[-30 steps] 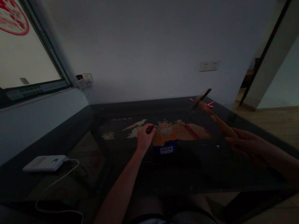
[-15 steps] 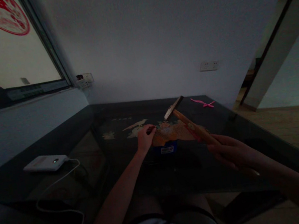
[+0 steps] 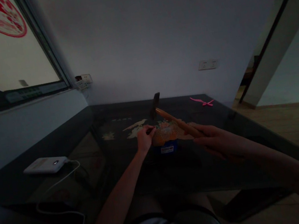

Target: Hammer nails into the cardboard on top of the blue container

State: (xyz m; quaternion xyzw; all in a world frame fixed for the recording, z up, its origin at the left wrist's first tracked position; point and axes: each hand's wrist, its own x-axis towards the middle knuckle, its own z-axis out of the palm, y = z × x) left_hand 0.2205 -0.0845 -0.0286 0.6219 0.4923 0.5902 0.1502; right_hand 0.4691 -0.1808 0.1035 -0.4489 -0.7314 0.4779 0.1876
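Observation:
My right hand (image 3: 216,137) is wrapped round the wooden handle of a hammer (image 3: 176,120). The hammer's dark head stands tilted above the tabletop, just behind and to the right of my left hand (image 3: 144,138). The left fingers are pinched together at the left edge of an orange-brown patterned piece (image 3: 160,136); what they hold is too dark and small to make out. That piece lies over a small blue box (image 3: 166,149) with a white label on its front. The hammer handle passes in front of part of the brown piece.
The dark glossy table (image 3: 136,174) bears printed pictures. On the left lies a white power bank (image 3: 46,165) with a white cable (image 3: 60,212). A pink ribbon-like strip (image 3: 202,101) lies at the back right. The wall (image 3: 140,53) rises behind.
My right hand and the hammer have moved left, bringing the hammer head nearer the left hand. The left hand and the blue box stay in place.

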